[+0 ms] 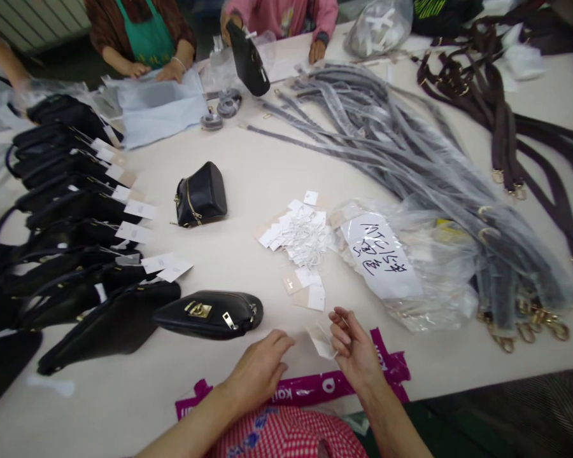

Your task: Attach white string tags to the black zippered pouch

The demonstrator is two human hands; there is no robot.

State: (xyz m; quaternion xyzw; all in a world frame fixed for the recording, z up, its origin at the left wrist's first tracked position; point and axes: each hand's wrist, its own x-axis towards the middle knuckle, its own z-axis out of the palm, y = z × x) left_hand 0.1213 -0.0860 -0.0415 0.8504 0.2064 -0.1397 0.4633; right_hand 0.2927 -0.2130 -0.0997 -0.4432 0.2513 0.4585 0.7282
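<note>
A pale hang tag [321, 341] dangles beside my right hand [352, 348], whose curled fingers seem to grip its string. My left hand [262, 364] is a little to the left, over the table's front, fingers bent and apart with nothing between them. Just beyond it lies a black handbag [207, 314] with a gold clasp and a zip. Further in, a pile of white tags with strings [298, 232] is spread on the table, and a few loose tags [308, 286] lie nearer to me.
Black bags [95, 254] with tags line the left side. A small black pouch [201, 196] stands mid-table. On the right are a labelled plastic bag [424, 273], wrapped straps [386, 127] and brown straps [501, 121]. Purple tape [305, 387] runs along the edge. Co-workers [148, 38] work opposite.
</note>
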